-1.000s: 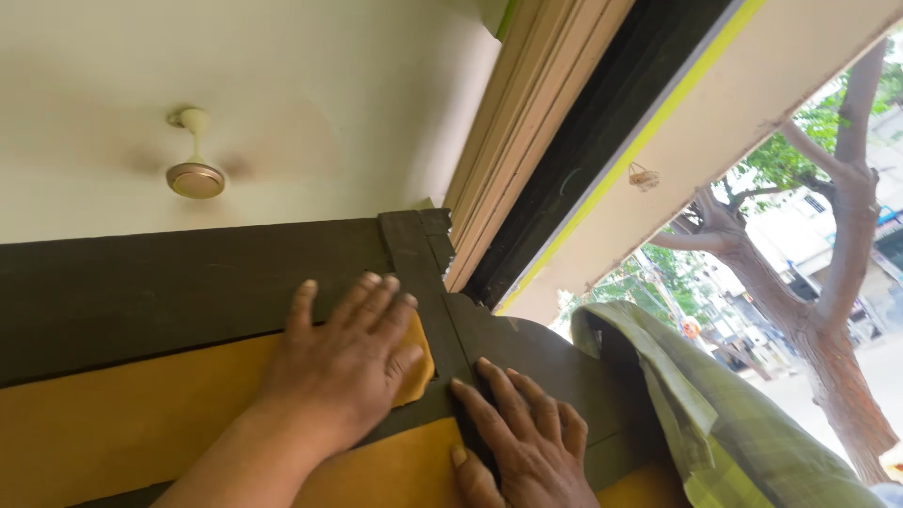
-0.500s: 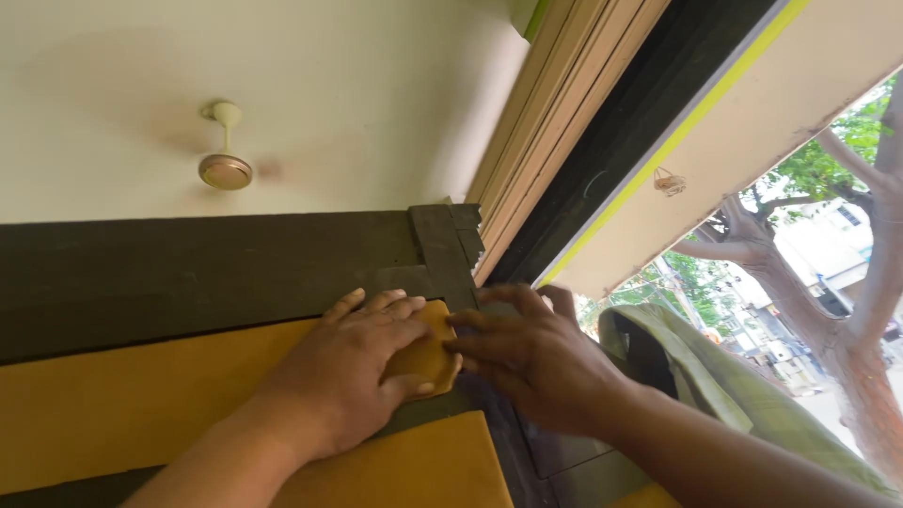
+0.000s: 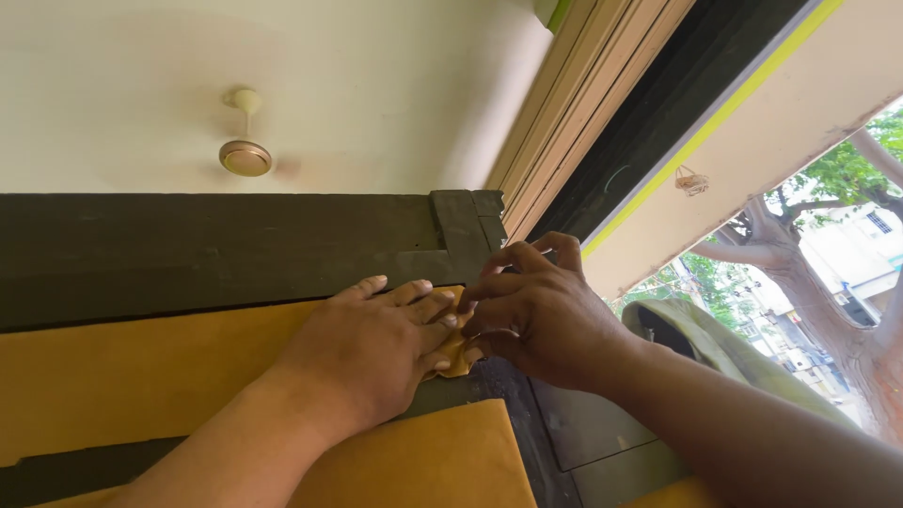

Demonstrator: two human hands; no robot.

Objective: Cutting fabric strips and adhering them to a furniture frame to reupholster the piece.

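My left hand (image 3: 372, 343) lies flat on a yellow-brown paper sheet (image 3: 122, 376) that covers a panel of a dark wooden door frame (image 3: 226, 245). Its fingertips press the sheet's upper right corner (image 3: 453, 356). My right hand (image 3: 541, 315) comes in from the right with fingers curled, pinching that same corner against the dark upright of the frame. A second yellow-brown sheet (image 3: 423, 466) sits below, under my left wrist.
A ceiling fan (image 3: 245, 150) hangs from the pale ceiling above. A beige door frame (image 3: 583, 103) and a dark strip with a yellow edge run diagonally at the upper right. Green cloth (image 3: 715, 343) hangs at the right; a tree (image 3: 818, 282) stands outside.
My right hand has moved up from the lower panel to the sheet's corner and curled its fingers on it. My left hand stays pressed on the sheet. The camera has tilted slightly.
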